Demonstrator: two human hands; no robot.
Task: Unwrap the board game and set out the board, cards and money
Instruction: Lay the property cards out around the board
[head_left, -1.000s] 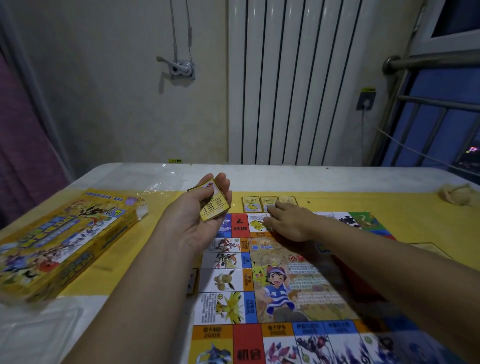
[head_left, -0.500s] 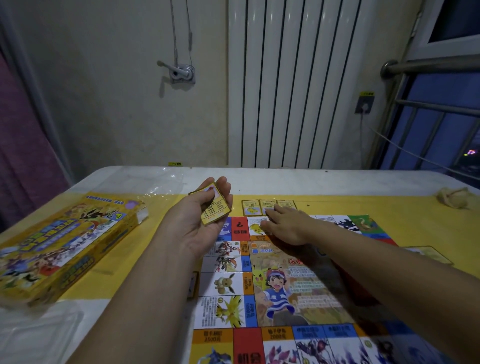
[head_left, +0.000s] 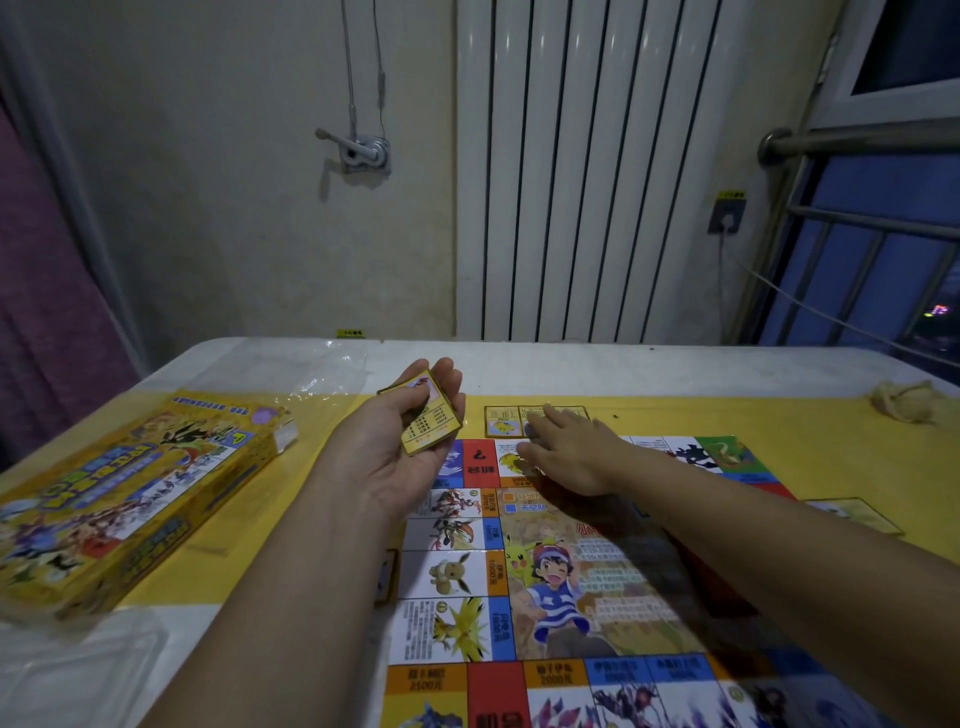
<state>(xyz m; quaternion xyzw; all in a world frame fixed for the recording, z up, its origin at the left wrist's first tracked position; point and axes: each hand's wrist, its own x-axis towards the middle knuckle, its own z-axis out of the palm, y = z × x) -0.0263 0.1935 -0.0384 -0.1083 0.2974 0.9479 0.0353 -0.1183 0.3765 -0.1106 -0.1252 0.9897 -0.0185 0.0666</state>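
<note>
Far left of the frame, on the worktop (head_left: 675, 369): yellow game box (head_left: 130, 493), lying flat. Just behind it, toward the upper left, crumpled clear wrap (head_left: 311, 369).

Left of centre: left grip (head_left: 400, 447), palm up, curled round a stack of cards (head_left: 428, 415), thumb across the top card, above the far left corner of the board (head_left: 467, 571).

Centre to lower right: that board, spread flat. Just beyond its far edge, a row of cards (head_left: 501, 421), face up. Over the row: right grip (head_left: 566, 452), palm down, fingers straight and unclenched, tips on the right-hand cards.

Right edge: single card (head_left: 857, 514) beside the board. Upper right, well apart: crumpled beige wad (head_left: 904, 400).
</note>
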